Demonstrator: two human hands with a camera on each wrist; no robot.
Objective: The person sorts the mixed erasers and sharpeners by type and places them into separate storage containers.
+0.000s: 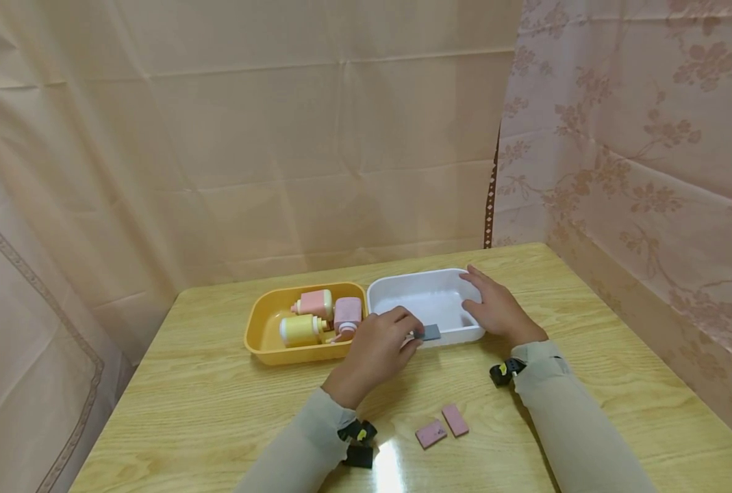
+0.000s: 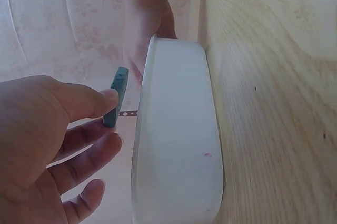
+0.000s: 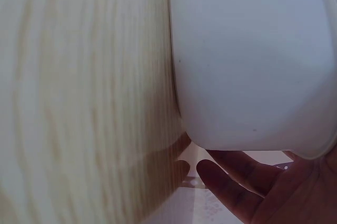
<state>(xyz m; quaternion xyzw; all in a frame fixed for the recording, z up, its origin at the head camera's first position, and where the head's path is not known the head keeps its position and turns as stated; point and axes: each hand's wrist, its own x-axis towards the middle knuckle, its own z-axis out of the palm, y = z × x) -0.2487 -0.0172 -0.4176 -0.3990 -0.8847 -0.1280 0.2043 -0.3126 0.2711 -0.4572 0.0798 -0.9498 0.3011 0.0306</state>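
Observation:
My left hand (image 1: 381,342) pinches a small flat grey-blue block (image 2: 117,97) between thumb and fingertips. The block is held at the near rim of a white plastic tub (image 1: 424,291), and overlaps that rim in the head view. At the tub's right end is my right hand (image 1: 498,308), thumb over the rim on the inner side and fingers along the outside. The right wrist view shows those fingers (image 3: 231,187) beyond the tub's end wall. Two pink rectangular blocks (image 1: 431,434) lie on the table in front of the tub, close together.
A yellow tub (image 1: 263,356) stands against the white tub's left side. Inside it are a pink-and-cream bottle (image 1: 313,303), a yellow bottle (image 1: 300,330) and a pink pump bottle (image 1: 347,313). The wooden table (image 1: 205,383) has curtains (image 1: 341,137) behind it and at both sides.

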